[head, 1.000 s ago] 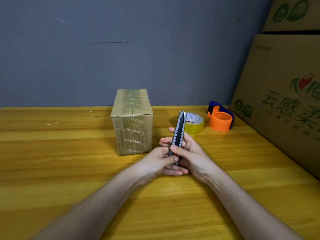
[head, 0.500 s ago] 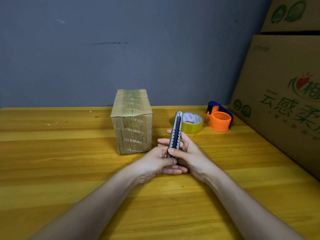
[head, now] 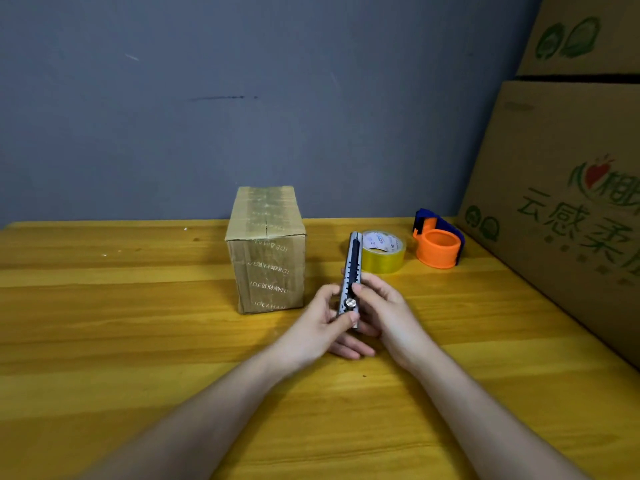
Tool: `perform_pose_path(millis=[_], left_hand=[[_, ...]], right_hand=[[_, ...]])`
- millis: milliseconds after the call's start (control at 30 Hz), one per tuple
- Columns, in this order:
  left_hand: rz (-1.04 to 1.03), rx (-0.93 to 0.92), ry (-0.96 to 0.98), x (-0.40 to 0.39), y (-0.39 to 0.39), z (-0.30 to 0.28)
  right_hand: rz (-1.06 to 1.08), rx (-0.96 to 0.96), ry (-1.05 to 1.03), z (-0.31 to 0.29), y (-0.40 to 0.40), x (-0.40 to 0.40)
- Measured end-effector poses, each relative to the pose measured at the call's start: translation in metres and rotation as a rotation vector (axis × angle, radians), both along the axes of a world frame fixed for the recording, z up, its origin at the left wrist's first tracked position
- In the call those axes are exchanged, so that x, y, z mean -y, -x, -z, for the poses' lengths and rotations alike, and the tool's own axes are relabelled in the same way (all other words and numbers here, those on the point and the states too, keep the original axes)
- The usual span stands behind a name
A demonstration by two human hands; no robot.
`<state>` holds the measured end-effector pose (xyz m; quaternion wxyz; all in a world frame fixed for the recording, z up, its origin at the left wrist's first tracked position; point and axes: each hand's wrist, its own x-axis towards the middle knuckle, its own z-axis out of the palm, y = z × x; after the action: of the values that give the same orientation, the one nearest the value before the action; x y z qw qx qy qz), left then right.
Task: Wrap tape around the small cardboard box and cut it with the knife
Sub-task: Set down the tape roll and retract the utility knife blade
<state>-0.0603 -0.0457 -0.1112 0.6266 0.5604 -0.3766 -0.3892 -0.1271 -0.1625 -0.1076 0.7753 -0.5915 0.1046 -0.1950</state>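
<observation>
- The knife (head: 352, 282) is being held upright between both hands, just to the right of the small cardboard box (head: 266, 249).
- The lower end of the handle is being pinched by the left hand (head: 320, 327), its thumb lying just below the round metal knob.
- The handle is being gripped from the other side by the right hand (head: 382, 311), with the thumb resting on the black slider.
- No blade is being shown at the top end; whether it is out cannot be told.
- The roll of tape (head: 382, 252) is lying flat further right of the box, directly behind the knife tip, and the orange dispenser (head: 438, 245) is standing beyond it, all on the table (head: 138, 341).
- Tape is already being seen across the box's top and front face.
- A slip is being risked: if the slider is pushed hard, the blade could shoot out towards the fingers curled behind the handle.
- Compared with a second ago, the knob is being exposed, since the left thumb has been drawn lower; the box and tape are lying unchanged.
</observation>
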Motion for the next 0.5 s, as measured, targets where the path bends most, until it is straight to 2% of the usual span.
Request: perform_pose_path(millis=[133,233,367,500], left_hand=[[-0.068,-0.007,-0.002,0.002,0.002,-0.001],[-0.161,0.077,-0.040,0.003,0.002,-0.003],[-0.368,0.399,-0.181,0.007,0.001,-0.003],[-0.500,0.728,-0.347,0.015,0.000,-0.004]], right_hand=[[0.096,-0.048,0.110,0.004,-0.003,-0.005],[0.159,-0.062,0.219,0.004,-0.005,-0.006],[0.262,-0.095,0.393,0.001,-0.013,0.004],[0.267,-0.269,0.455,0.000,-0.028,0.020]])
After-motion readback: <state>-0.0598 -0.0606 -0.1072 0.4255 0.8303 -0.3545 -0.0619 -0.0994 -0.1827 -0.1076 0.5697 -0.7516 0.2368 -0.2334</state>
